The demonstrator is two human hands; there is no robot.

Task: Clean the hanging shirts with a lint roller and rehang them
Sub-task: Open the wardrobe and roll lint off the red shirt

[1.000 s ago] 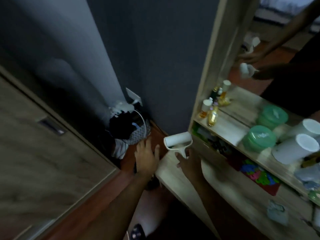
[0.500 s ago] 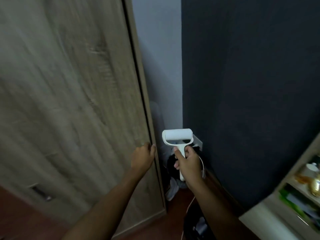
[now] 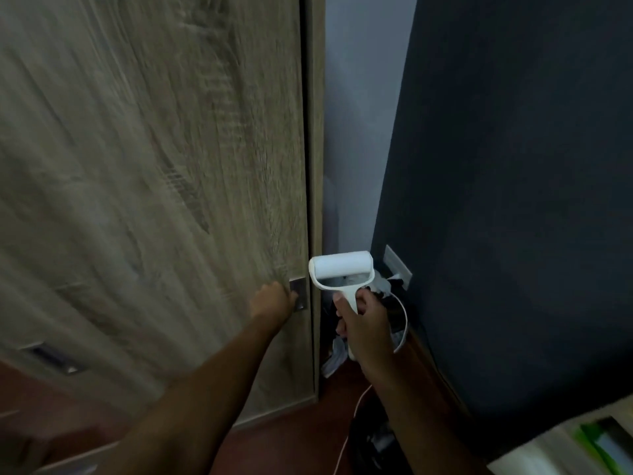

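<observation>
**Before Any Shirt Is Reached, a Door Must Be Opened**

At five o'clock, nearest the camera, the blurred corner of a pale shelf (image 3: 561, 450) is caught. Further out, the right hand (image 3: 364, 323) is wrapped round the handle of the lint roller (image 3: 340, 267). The roller is held upright just below centre, its white drum uppermost and touching nothing. At the roller's nine o'clock, the left hand (image 3: 274, 299) is seen with fingers curled against the metal pull (image 3: 299, 294) at the edge of the wardrobe door (image 3: 154, 166) (the fingertips are hidden behind the knuckles). The view from seven to twelve o'clock is filled by that door. Beyond the roller, low down, a heap of cloth (image 3: 334, 354) and a white cable (image 3: 405, 323) can be made out. A wall socket (image 3: 397, 267) is set at the roller's three o'clock. Farthest off, a dark wall (image 3: 513, 200) is spread from one to four o'clock.

No shirts are in view. The task is judged barely begun: the tool is in hand, but the door appears shut. Every shirt is still to be taken down, rolled and rehung.
</observation>
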